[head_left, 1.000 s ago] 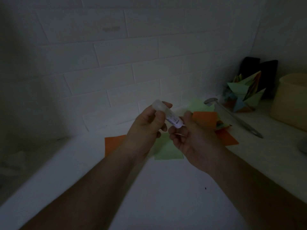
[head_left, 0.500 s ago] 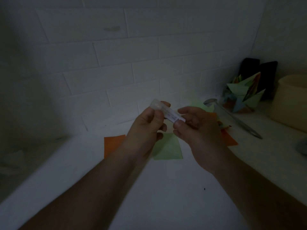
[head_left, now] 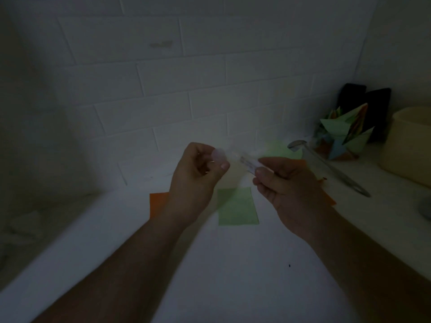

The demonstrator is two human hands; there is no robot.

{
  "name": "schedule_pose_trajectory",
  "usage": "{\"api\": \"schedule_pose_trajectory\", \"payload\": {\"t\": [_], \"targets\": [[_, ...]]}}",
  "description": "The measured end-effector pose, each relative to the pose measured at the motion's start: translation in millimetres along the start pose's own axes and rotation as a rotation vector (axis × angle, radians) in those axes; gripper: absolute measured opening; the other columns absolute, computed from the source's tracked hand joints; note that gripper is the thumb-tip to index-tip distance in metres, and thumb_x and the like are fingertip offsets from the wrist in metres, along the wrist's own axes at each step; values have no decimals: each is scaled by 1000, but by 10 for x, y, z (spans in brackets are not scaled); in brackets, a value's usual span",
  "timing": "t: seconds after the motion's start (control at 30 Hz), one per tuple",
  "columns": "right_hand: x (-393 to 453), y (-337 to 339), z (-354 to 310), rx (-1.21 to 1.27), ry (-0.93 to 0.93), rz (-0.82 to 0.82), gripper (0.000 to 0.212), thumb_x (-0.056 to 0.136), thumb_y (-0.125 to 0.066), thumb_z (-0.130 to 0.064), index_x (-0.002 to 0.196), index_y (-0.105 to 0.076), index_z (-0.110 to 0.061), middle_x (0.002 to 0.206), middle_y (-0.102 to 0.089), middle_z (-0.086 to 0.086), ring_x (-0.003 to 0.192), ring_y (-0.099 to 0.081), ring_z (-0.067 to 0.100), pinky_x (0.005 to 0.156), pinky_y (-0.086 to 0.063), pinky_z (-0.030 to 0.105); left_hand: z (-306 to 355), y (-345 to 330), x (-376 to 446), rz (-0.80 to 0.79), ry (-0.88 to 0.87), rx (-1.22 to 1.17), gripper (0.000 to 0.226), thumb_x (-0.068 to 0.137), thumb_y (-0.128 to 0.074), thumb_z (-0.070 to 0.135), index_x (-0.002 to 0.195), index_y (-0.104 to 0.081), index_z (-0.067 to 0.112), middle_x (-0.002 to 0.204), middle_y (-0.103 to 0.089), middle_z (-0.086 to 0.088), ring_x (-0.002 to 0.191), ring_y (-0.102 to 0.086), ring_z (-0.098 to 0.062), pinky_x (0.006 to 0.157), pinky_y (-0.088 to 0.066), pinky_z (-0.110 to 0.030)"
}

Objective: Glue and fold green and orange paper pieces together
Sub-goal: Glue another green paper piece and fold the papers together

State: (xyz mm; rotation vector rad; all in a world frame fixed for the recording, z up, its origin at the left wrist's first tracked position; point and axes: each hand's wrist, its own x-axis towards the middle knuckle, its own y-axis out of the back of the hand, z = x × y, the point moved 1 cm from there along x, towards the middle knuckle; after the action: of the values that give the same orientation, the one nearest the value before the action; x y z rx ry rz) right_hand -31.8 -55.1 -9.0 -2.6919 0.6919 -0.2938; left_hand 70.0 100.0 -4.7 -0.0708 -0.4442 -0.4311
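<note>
Dim white counter [head_left: 233,276] against a tiled wall. The right hand [head_left: 289,190] grips the glue stick [head_left: 250,164]; the left hand [head_left: 198,180] pinches its cap [head_left: 219,156], apparently just separated. Green paper [head_left: 238,206] lies below, between both hands; orange paper [head_left: 157,203] shows beside the left wrist. Advisably, set the cap down nearby and steady the sheet before gluing.

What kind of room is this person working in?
Probably a kitchen counter used for crafts: a white tiled wall, a ladle on the counter, and folded paper models in the corner.
</note>
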Motion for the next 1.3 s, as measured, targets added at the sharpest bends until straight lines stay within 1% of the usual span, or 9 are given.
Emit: {"api": "schedule_pose_trajectory", "payload": {"t": [0.17,0.3,0.43,0.6,0.73,0.83,0.93,1.1,1.3], "targets": [[-3,-10,-4,8,13,-5,17,85,-71,-1,100,-72,-9,84,-75,7,70,-69,15,67,-55,21,-15,41,9,0,-30,13,29,89,-72,-2,102,-61,22,97,-72,13,91,-65,-17,84,-58,-35],[-6,-11,-31,104,-32,-2,14,86,-68,-1,96,-72,-10,83,-72,8,68,-67,14,65,-56,20,4,29,11,4,-36,5,29,92,-70,3,111,-62,22,103,-72,-2,89,-66,-23,81,-58,-36],[-6,22,-50,182,-88,2,9,84,-68,-6,85,-74,-12,80,-70,8,69,-66,15,63,-56,19,82,18,10,10,136,-220,26,98,-63,11,120,-66,24,97,-72,-8,86,-70,-22,78,-58,-31],[-36,-23,-20,149,-99,-71,9,74,-71,-15,74,-80,-18,79,-72,4,69,-67,11,68,-56,18,114,-31,16,2,367,-535,9,101,-52,18,106,-58,14,86,-74,-8,76,-71,-21,76,-56,-33],[-45,-58,42,110,-96,-96,15,74,-72,-16,88,-78,-13,78,-71,3,67,-67,10,64,-55,18,101,-61,10,22,510,-708,14,102,-54,26,94,-56,16,92,-77,-8,79,-75,-19,68,-61,-29],[-31,-62,78,67,-90,-83,32,80,-72,-14,109,-70,-2,80,-71,3,68,-66,10,63,-55,19,91,-69,2,22,507,-750,11,101,-57,24,98,-53,14,96,-73,-10,79,-74,-19,71,-62,-29],[-20,-43,108,42,-84,-64,28,86,-70,-9,112,-69,-1,80,-71,4,68,-67,10,62,-54,19,100,-84,-8,-1,470,-747,18,102,-56,23,117,-49,16,108,-73,-13,88,-73,-24,80,-63,-32],[-13,-25,124,29,-76,-42,23,85,-72,-7,107,-71,-4,84,-71,6,69,-67,11,65,-54,20,166,-127,-60,-15,410,-684,17,104,-51,21,90,-47,14,114,-75,-17,95,-72,-28,85,-62,-37],[-11,-26,121,-30,-32,3,22,80,-76,-12,102,-73,-9,86,-70,7,74,-66,14,70,-54,25,195,-156,-89,-4,344,-600,13,108,-43,20,97,-47,13,122,-72,-18,102,-71,-30,95,-58,-43]]}}
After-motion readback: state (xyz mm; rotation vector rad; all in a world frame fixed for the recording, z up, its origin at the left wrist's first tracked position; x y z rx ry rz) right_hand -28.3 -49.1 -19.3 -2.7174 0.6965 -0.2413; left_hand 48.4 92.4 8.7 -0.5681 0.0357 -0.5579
